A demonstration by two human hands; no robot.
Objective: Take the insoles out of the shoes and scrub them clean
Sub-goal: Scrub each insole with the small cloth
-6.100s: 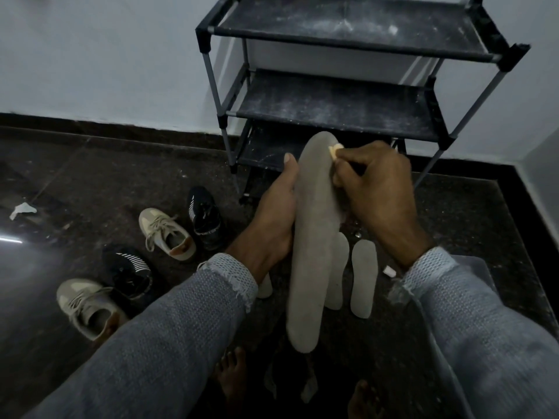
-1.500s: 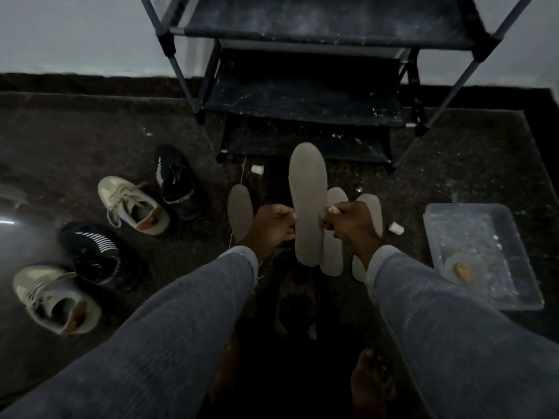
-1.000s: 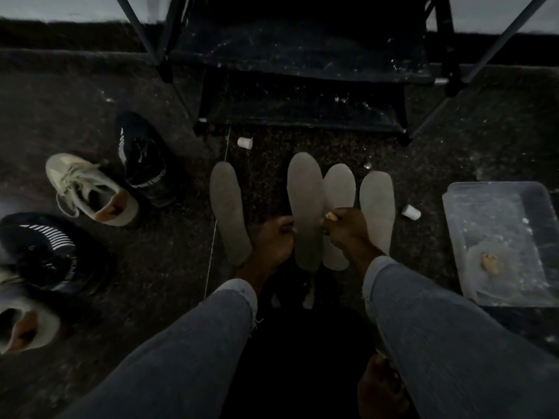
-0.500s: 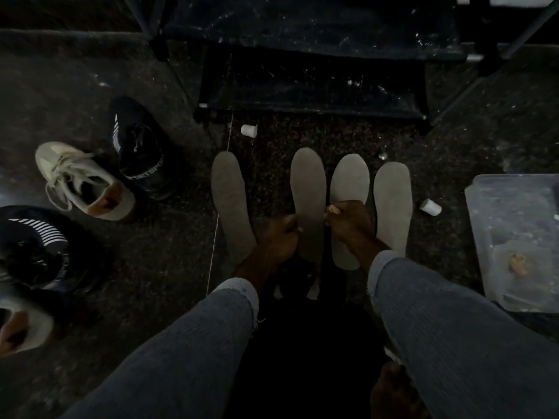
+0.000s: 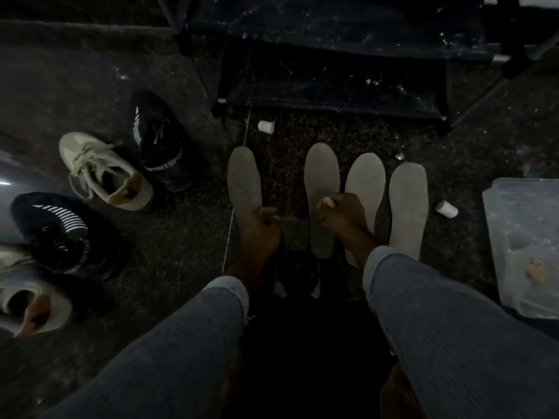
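Four grey insoles lie side by side on the dark floor: the leftmost insole (image 5: 243, 179) apart, then the second insole (image 5: 320, 176), third insole (image 5: 365, 176) and fourth insole (image 5: 408, 207). My left hand (image 5: 260, 229) lies over the heel end of the leftmost insole with curled fingers; the dim light hides whether it grips it. My right hand (image 5: 346, 219) hovers over the second and third insoles and pinches a small tan scrubbing piece (image 5: 328, 202).
Two beige sneakers (image 5: 102, 173) (image 5: 27, 297) and two black shoes (image 5: 157, 146) (image 5: 57, 231) sit at the left. A dark shoe rack (image 5: 332, 71) stands behind. A clear plastic tub (image 5: 526, 237) is at the right. Small white caps (image 5: 266, 127) (image 5: 446, 208) lie on the floor.
The insole that both hands held upright now lies flat in the row. My left hand has let go of it and shifted left onto the leftmost insole.
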